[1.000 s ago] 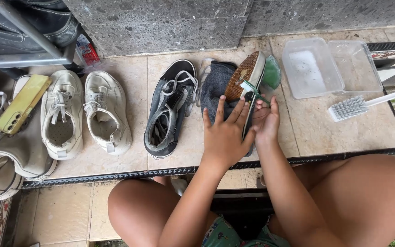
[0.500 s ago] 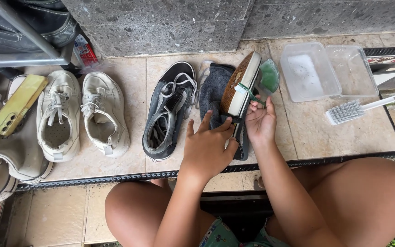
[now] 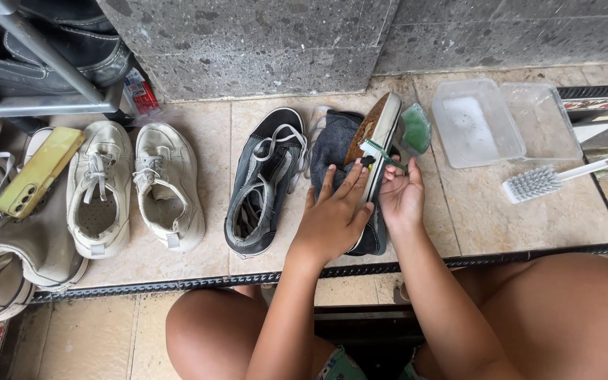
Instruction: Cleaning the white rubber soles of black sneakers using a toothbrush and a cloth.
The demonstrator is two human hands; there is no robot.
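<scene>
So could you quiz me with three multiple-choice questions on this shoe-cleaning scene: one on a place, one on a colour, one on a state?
1. Where is the yellow phone?
A. on the pale shoes at the left
B. in the clear tub
C. on the person's knee

2. What colour is the brush lying on the right?
A. red
B. white
C. black

3. How is the dark shoe under the left hand?
A. flat, sole down
B. tipped on its side, sole showing
C. hanging up

Answers: 1 A, it rests on shoes; 2 B, white handle and bristles; 3 B, the brown sole faces sideways.
</scene>
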